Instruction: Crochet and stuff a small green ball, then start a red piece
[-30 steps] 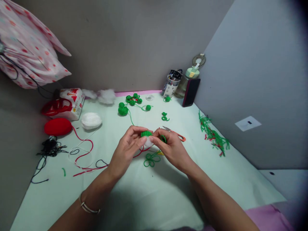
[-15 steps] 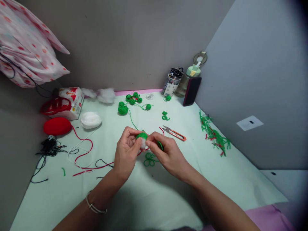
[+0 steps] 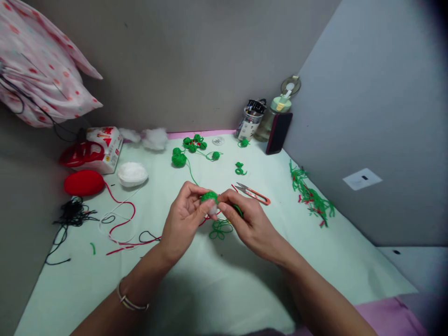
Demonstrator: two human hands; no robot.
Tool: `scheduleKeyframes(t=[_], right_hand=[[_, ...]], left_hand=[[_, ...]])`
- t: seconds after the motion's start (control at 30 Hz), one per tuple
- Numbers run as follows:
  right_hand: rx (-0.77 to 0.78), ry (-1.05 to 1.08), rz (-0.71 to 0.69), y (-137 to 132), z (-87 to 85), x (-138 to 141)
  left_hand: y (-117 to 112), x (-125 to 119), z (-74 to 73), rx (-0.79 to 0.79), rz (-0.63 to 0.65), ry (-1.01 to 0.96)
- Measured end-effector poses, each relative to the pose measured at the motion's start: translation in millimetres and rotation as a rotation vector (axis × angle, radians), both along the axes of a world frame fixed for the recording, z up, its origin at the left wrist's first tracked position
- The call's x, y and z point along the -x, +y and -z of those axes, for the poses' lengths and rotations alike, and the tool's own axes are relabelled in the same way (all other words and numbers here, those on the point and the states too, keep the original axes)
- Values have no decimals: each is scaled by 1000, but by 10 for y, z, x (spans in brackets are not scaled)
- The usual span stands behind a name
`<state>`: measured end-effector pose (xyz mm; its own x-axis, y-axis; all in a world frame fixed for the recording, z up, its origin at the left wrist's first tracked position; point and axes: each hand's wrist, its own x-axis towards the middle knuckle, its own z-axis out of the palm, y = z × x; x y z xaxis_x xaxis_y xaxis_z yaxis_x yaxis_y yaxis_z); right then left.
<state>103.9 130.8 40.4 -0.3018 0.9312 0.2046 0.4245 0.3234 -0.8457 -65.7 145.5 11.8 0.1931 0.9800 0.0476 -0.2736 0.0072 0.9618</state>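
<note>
Between the thumb and fingers of my left hand (image 3: pixel 185 219) is a small rounded green crochet piece (image 3: pixel 209 197), with white stuffing (image 3: pixel 213 208) showing at its near side. My right hand (image 3: pixel 247 221) is closed, its thumb and forefinger pinched together at the right edge of the piece. A slim green handle (image 3: pixel 239 210) pokes out between its fingers; the tool's tip is hidden. Green yarn runs from the piece back to a green yarn ball (image 3: pixel 178 159). Loops of green yarn (image 3: pixel 220 229) and a red strand lie on the table below the hands.
Orange thread snips (image 3: pixel 254 192) lie just beyond my right hand. Red yarn (image 3: pixel 84 182), white yarn (image 3: pixel 132 174) and a black yarn tangle (image 3: pixel 75 212) are at the left. Green and red scraps (image 3: pixel 313 196) lie right. A phone (image 3: pixel 279 134) leans on a bottle (image 3: pixel 265 125) at the back.
Both hands and the green crochet piece have shifted slightly to the right. The piece is turned a little, so more green shows. Both hands keep their grip.
</note>
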Motion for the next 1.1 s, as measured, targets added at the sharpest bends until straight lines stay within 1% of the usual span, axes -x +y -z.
scheduleKeyframes(t=[0.13, 0.23, 0.3, 0.37, 0.43, 0.5, 0.6, 0.63, 0.7, 0.8, 0.87, 0.97, 1.03, 1.1], right_hand=[[-7, -41, -66, -54, -7, 42], [10, -55, -87, -49, 50, 78], [-41, -77, -80, -19, 103, 90], [-129, -112, -35, 15, 150, 92], [-182, -134, 45, 38, 179, 89], [-174, -117, 132, 48, 185, 79], [-97, -57, 216, 50, 149, 49], [-70, -41, 215, 49, 125, 36], [-17, -21, 156, 43, 67, 10], [65, -2, 28, 11, -15, 1], [111, 1, 0, -26, -32, 31], [105, -18, 26, -70, 26, 111], [59, -59, 40, -70, 98, 158], [-12, -123, 42, -42, 165, 179]], left_hand=[[21, -26, 76, 25, -58, 11], [28, -42, 141, 65, -59, 22], [29, -43, 163, 92, -44, 14], [21, -38, 157, 107, -16, -7], [3, -31, 122, 107, 8, -28], [-17, -23, 69, 92, 33, -41], [-34, -9, 3, 61, 98, -53], [-33, -5, -7, 53, 119, -54], [-23, -1, -6, 46, 124, -46], [0, -12, 35, 49, 71, -19], [15, -29, 73, 55, 26, -2], [39, -48, 125, 70, -39, 28], [57, -47, 152, 92, -64, 44], [70, -36, 168, 123, -58, 46]])
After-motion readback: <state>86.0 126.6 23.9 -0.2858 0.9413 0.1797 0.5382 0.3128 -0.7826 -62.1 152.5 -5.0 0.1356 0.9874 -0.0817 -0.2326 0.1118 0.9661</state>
